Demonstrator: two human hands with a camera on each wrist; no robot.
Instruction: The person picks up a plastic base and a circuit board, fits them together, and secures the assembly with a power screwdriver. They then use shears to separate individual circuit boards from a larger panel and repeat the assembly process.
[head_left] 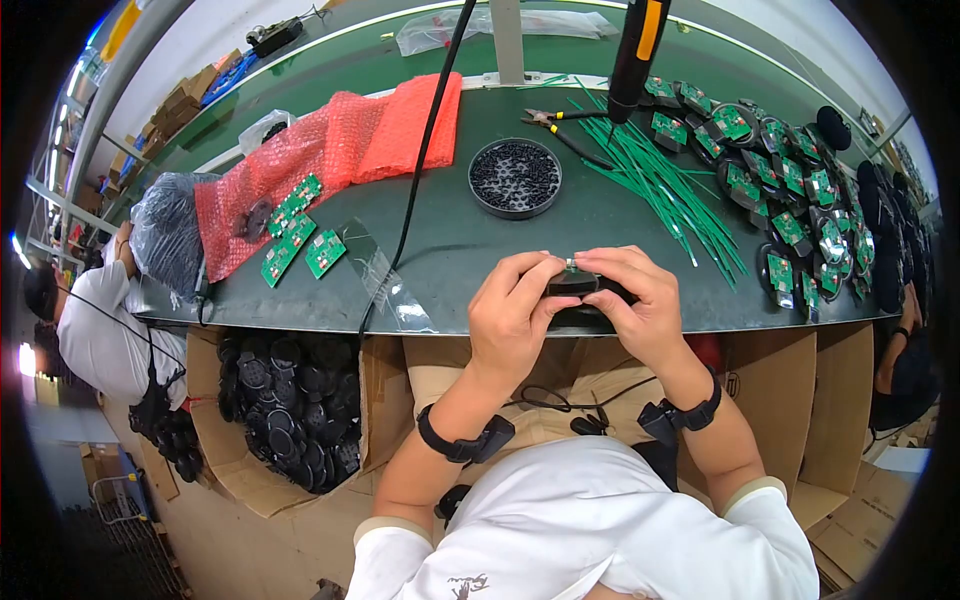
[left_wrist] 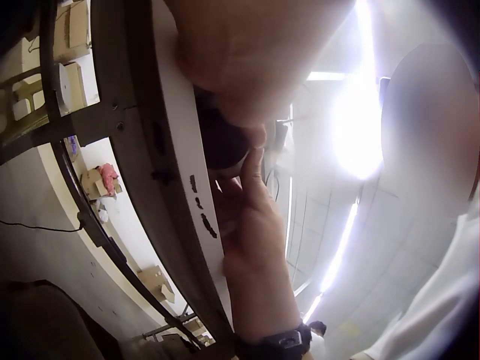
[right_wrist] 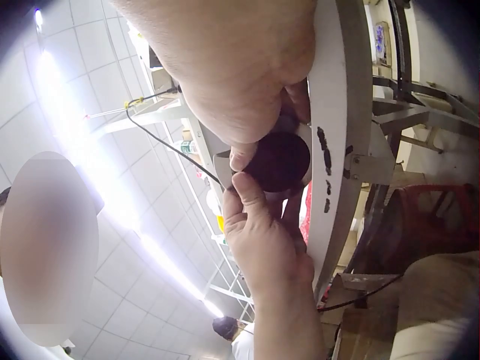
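Note:
Both hands meet at the table's front edge around a dark round part (head_left: pixel 572 286). The left hand (head_left: pixel 508 308) grips its left side, thumb and fingertips on it, and the right hand (head_left: pixel 640 300) pinches its right side. A small light-and-green bit shows between the fingertips at its top. In the right wrist view the part (right_wrist: pixel 280 162) appears as a dark disc between the two hands. The left wrist view shows the dark part (left_wrist: pixel 222 139) largely covered by a hand.
A round dish of small black pieces (head_left: pixel 514 178), green strips (head_left: pixel 660 170), cutters (head_left: pixel 560 118) and a hanging tool (head_left: pixel 636 60) lie beyond the hands. Circuit boards (head_left: pixel 290 238) and red bubble wrap (head_left: pixel 330 140) are left, board-fitted discs (head_left: pixel 790 175) right. A carton (head_left: pixel 375 400) holds black parts.

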